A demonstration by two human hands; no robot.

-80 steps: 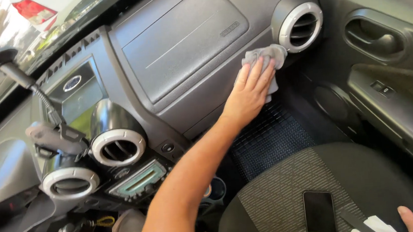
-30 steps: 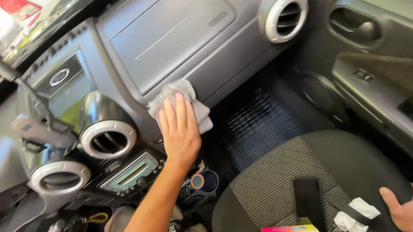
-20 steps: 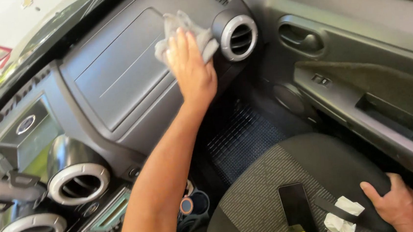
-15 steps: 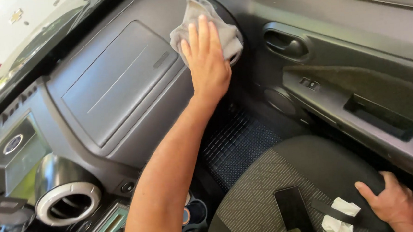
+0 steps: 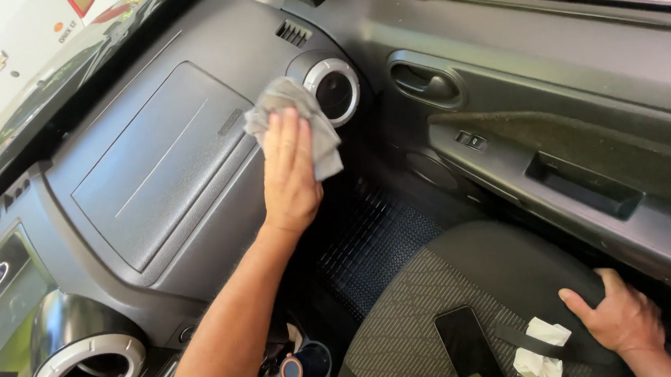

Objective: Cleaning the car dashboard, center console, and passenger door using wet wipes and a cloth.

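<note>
My left hand (image 5: pixel 288 172) presses a crumpled grey cloth (image 5: pixel 291 112) flat against the dark grey passenger-side dashboard (image 5: pixel 165 158), just left of the round silver-rimmed air vent (image 5: pixel 334 91). The fingers lie spread over the cloth. My right hand (image 5: pixel 615 320) rests palm down on the outer edge of the grey patterned passenger seat (image 5: pixel 439 284), holding nothing. A black phone (image 5: pixel 469 349) and a crumpled white tissue (image 5: pixel 541 349) lie on the seat just left of that hand.
The passenger door panel (image 5: pixel 587 145) with its handle (image 5: pixel 427 85) and pull pocket runs along the right. A ribbed black floor mat (image 5: pixel 372 241) lies below the dashboard. Another round vent (image 5: pixel 87 375) sits at the lower left, and a white car shows through the windscreen.
My left hand swept the cloth from the lower dashboard up over the round vent, then back down-left, uncovering the vent. The right hand stayed on the seat edge.
</note>
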